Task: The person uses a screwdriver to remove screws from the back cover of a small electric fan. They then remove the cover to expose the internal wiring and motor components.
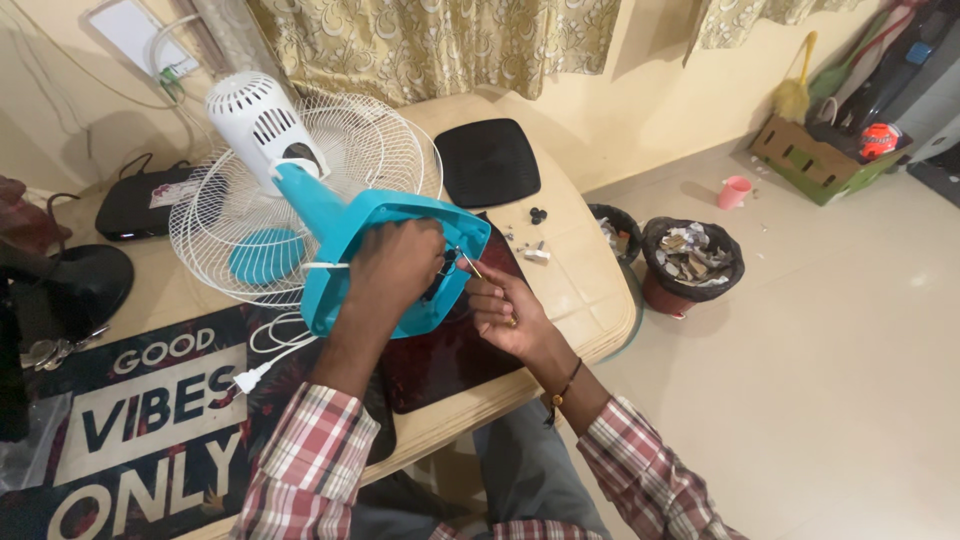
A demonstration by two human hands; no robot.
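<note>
Fan base (pixel 370 225) underside: left hand (pixel 392 268) hides wiring.

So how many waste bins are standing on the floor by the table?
2. A larger black bin full of scraps stands right of the table; a smaller bin sits between them, partly hidden by the table edge.

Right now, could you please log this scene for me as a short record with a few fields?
Setting: beige table beside a tiled floor
Main item: table fan lying on its side, blue base turned toward the person
Left hand: left hand pressed on the underside of the base
Right hand: right hand holding a thin screwdriver at the base
Loose parts: small screws on the table
Nearby: black square panel, two waste bins on the floor
</note>
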